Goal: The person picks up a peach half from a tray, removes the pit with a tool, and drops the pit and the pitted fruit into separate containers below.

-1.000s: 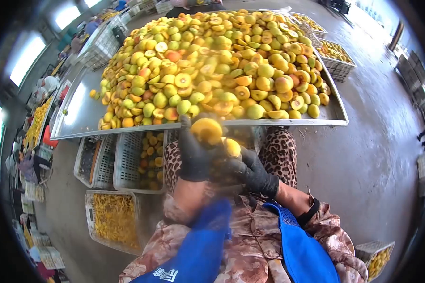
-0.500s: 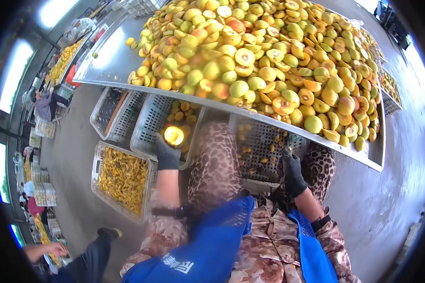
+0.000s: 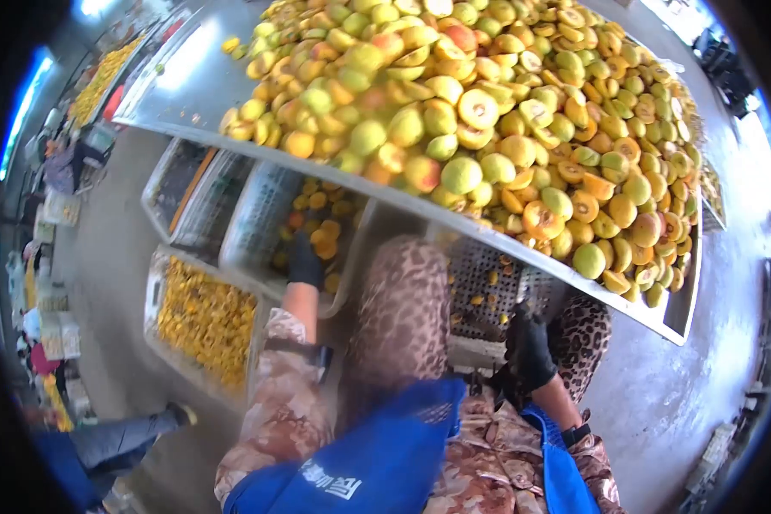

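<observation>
My left hand (image 3: 304,264), in a dark glove, reaches over a grey crate (image 3: 250,224) holding yellow-orange fruit halves (image 3: 324,233). Its fingers point down into the crate, somewhat blurred, and no fruit shows in them. Above my right thigh is my right hand (image 3: 533,349), also gloved, with its fingers curled closed. Whatever it may hold is too small and dark to make out. In front of both hands, a metal-edged table (image 3: 171,94) bears a big heap of whole and cut peach-like fruit (image 3: 488,128).
A dark perforated crate (image 3: 463,295) with a few fruit bits stands between my knees. To the left are a crate of yellow pieces (image 3: 207,321) and a crate with an orange strip (image 3: 188,197). Another person's leg (image 3: 133,437) extends in at lower left.
My left hand has gone from holding up a bright fruit half to reaching into the crate, without that half visible in it. My right hand has drawn slightly lower. The view has shifted.
</observation>
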`<state>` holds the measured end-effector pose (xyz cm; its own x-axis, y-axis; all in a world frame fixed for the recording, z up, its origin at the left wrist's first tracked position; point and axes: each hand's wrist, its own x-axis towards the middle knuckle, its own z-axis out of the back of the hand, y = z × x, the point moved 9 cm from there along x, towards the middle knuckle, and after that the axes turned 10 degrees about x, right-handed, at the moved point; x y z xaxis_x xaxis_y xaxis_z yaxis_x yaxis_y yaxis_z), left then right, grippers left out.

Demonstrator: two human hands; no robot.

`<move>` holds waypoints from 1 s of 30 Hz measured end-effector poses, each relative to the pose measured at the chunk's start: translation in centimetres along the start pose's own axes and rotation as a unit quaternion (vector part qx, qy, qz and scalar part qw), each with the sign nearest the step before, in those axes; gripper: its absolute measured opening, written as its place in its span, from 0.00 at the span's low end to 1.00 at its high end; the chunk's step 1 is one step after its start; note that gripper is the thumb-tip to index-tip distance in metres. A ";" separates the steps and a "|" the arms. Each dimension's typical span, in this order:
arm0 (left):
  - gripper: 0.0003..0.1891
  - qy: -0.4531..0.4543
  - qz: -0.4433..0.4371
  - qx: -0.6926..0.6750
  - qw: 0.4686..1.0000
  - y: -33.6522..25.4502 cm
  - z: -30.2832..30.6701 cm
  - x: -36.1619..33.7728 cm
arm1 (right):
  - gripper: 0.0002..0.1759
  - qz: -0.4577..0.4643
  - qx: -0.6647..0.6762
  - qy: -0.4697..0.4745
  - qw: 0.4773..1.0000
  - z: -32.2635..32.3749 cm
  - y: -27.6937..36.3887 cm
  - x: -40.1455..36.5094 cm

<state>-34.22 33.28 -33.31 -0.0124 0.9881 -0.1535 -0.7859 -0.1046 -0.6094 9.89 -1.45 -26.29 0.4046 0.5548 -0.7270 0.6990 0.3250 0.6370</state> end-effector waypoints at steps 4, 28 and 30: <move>0.30 0.063 -0.221 0.317 0.920 2.2 -9.3 3.8 | 0.12 -0.061 -0.110 -0.071 0.989 0.0 -1.5 -0.6; 0.15 -0.154 -0.488 -0.127 0.849 -47.5 8.6 -8.2 | 0.24 0.380 -0.394 0.185 0.816 -7.2 7.2 -5.5; 0.19 -0.090 -0.635 -0.099 0.761 -57.6 2.5 -15.9 | 0.25 0.442 -0.447 0.129 0.767 -5.5 9.4 -7.4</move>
<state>9.65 23.88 6.19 0.5815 0.3038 0.7547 -0.1264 0.9501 -0.2851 10.25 1.69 -13.56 0.2758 0.9569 0.0910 -0.5112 0.0658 0.8569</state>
